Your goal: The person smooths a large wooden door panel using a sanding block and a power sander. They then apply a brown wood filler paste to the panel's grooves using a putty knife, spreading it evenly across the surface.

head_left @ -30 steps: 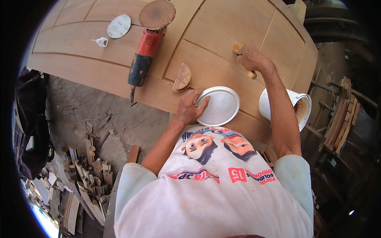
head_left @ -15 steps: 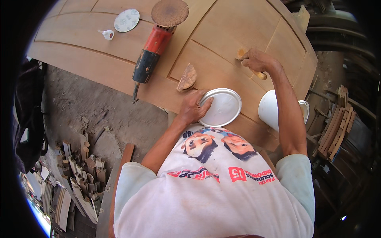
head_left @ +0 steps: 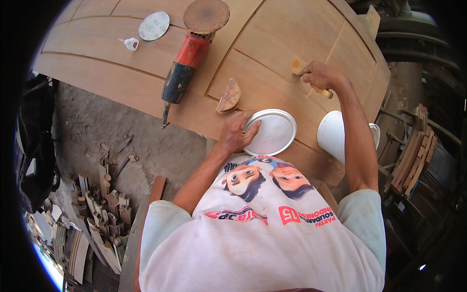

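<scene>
My left hand (head_left: 238,131) grips the near-left rim of a round white lid (head_left: 272,134), thumb on top, close to my shirt. Over the panelled wooden door (head_left: 265,80), my right hand (head_left: 322,77) is closed around a putty knife (head_left: 325,92) whose wooden handle sticks out below the fist. Its blade is mostly hidden by the fingers and points at a small tan filler patch (head_left: 296,63) on the door. Beneath my right forearm a white bucket (head_left: 331,134) is partly covered. A folded, worn sanding disc (head_left: 229,96) lies just beyond my left hand.
A red and black angle grinder (head_left: 185,68) with a round brown disc rests on the door. Left of it are a pale sanding disc (head_left: 154,26) and a small white bottle (head_left: 131,44). Wood offcuts (head_left: 104,209) stand at lower left; more wood strips (head_left: 413,155) are stacked at right.
My right hand has shifted slightly to the right with the putty knife, uncovering more of the tan patch. My left hand keeps its hold on the lid.
</scene>
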A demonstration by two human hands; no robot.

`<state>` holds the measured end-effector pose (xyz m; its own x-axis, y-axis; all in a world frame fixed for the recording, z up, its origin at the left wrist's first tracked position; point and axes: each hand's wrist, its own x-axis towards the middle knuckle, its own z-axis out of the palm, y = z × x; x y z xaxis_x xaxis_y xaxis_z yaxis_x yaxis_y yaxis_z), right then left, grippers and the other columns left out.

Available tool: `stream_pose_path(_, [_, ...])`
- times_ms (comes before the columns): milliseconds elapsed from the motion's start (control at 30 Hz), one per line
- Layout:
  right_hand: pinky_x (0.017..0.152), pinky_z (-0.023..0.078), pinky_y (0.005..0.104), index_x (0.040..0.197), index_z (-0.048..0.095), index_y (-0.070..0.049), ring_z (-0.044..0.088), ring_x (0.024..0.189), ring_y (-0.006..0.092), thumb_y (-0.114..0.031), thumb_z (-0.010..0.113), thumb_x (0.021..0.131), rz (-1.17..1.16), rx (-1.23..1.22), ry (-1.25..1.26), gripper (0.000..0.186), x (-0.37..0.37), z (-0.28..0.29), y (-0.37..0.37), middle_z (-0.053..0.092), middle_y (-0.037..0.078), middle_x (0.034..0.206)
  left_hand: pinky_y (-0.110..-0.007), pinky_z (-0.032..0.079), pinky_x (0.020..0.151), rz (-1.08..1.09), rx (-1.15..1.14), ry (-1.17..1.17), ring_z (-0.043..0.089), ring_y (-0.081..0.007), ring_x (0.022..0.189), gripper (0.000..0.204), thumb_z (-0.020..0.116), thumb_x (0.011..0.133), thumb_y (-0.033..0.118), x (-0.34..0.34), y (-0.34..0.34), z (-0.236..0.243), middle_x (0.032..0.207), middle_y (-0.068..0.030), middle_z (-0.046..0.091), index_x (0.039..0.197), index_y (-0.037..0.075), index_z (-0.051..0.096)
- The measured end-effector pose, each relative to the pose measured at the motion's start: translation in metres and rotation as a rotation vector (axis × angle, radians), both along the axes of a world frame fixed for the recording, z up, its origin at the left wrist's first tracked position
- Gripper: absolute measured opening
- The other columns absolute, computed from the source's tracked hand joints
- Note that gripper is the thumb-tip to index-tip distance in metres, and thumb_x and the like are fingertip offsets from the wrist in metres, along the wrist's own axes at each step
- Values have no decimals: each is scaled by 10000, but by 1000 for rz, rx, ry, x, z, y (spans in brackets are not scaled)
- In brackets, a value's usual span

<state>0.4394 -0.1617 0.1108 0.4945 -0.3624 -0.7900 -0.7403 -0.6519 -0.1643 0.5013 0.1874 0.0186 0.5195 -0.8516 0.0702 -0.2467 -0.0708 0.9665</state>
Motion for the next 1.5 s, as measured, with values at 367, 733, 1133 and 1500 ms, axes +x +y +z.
stream_pose_path(367, [657,509,447,1391,658,-79,626,615,280,-223,584,969,-257,-147,-250,452,-15,18,50,614,176,678,-378,567,714,33,-23,-13,726,-299,812,254,772,908,103,-2,2,0,944,-171,735,1131,3,703])
stream_pose_path(733, [784,519,492,1348,651,-60,683,798,392,-230,598,973,-253,-152,-270,415,-44,13,68,700,243,846,-391,549,678,33,-2,-31,698,-301,760,251,774,906,131,-2,-1,1,900,-161,720,1114,11,700])
stream_pose_path(1133, [842,525,507,1290,658,-21,688,914,425,-211,612,983,-250,-235,-361,364,-34,-8,74,714,248,937,-386,547,665,40,-31,-38,696,-303,747,243,775,906,125,-3,-2,1,879,-161,713,1108,13,703])
stream_pose_path(1500, [828,517,517,1298,654,23,697,912,419,-212,619,982,-285,-189,-283,395,-32,22,72,709,268,944,-368,559,692,7,22,-53,717,-283,789,231,766,916,112,-2,1,-1,927,-155,733,1120,16,714])
